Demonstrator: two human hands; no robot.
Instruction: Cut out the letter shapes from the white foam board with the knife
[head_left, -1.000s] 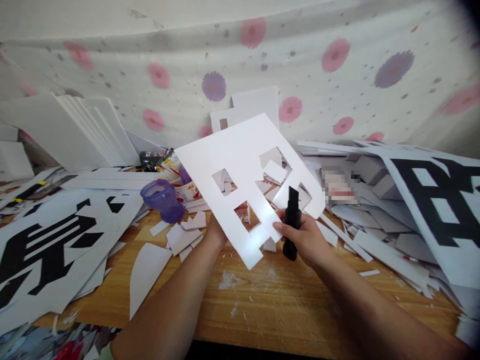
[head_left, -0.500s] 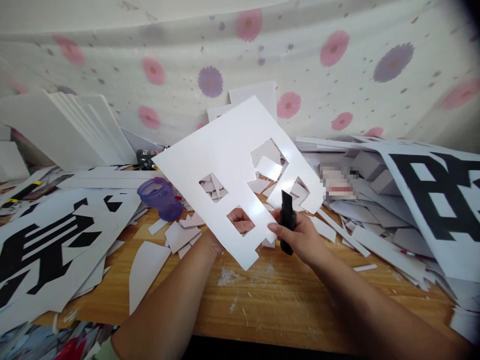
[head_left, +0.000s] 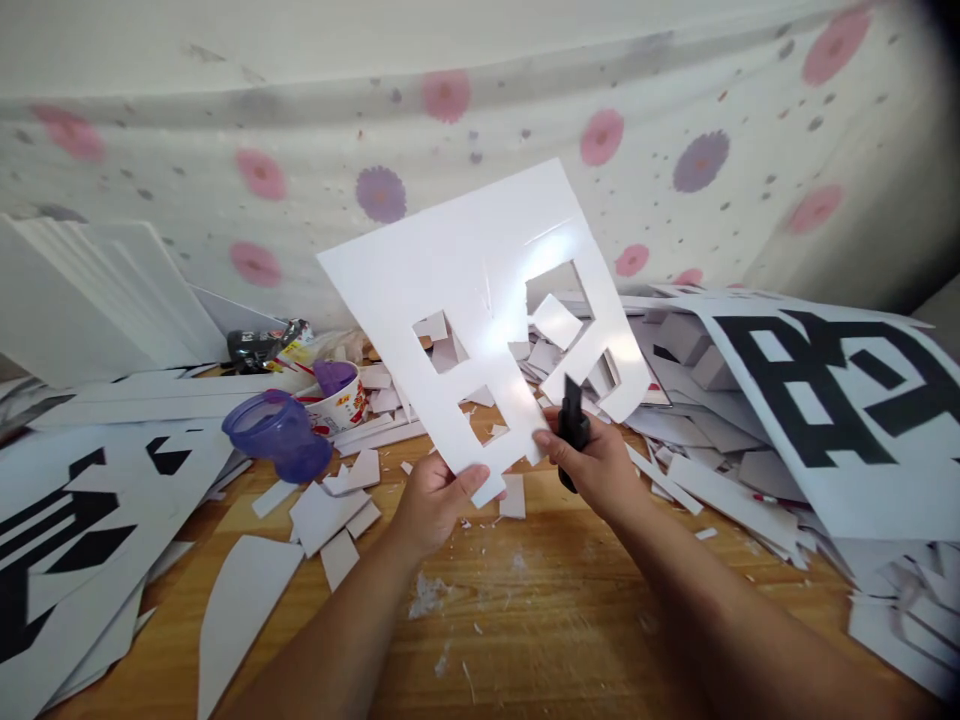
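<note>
A white foam board [head_left: 457, 275] with several angular cut-out openings is held up, tilted, above the wooden table. My left hand [head_left: 436, 500] pinches its lower corner, thumb on the near face. At the board's lower right edge, my right hand [head_left: 600, 458] grips a black utility knife [head_left: 574, 428], blade pointing up. The thumb of that hand also presses on the board edge, and its other fingers are partly hidden behind. Loose scraps show through the openings.
Left stand a purple plastic cup [head_left: 279, 437] and a printed paper cup [head_left: 346, 402]. White boards [head_left: 97, 300] lean at the back left. Sheets with black character shapes lie left [head_left: 169, 505] and right [head_left: 840, 500]. White offcuts [head_left: 330, 515] cover parts of the wooden table [head_left: 555, 610].
My left hand has shifted from behind the board to its lower corner. The board has turned more upright and risen. The view has swung to the right; the knife stays in my right hand.
</note>
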